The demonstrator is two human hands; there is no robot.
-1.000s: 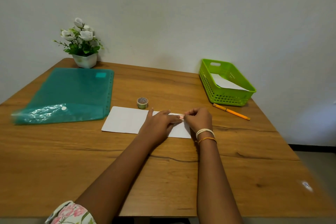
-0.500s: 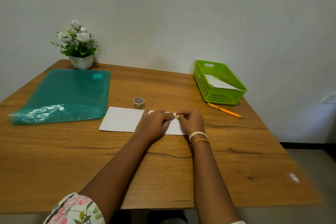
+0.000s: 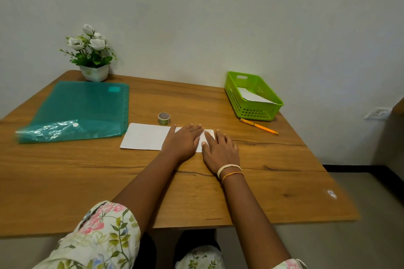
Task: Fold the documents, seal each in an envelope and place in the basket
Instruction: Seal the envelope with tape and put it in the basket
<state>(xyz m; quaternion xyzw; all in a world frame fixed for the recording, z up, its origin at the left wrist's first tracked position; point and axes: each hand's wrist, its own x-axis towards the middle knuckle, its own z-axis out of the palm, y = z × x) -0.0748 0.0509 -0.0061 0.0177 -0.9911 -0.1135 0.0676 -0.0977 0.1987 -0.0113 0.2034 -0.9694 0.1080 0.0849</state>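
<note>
A white envelope lies flat on the wooden table in front of me. My left hand rests flat on its right half, fingers straight and pointing away. My right hand lies flat beside it, thumb and fingers pressing on the envelope's right end. A small roll of tape stands just behind the envelope. The green basket sits at the back right with a white envelope inside it.
A teal plastic document folder lies at the left. A white pot of flowers stands in the back left corner. An orange pen lies in front of the basket. The wall runs close behind the table.
Both hands were pinching a small piece of tape at the envelope's right end; now they lie flat, pressing down there.
</note>
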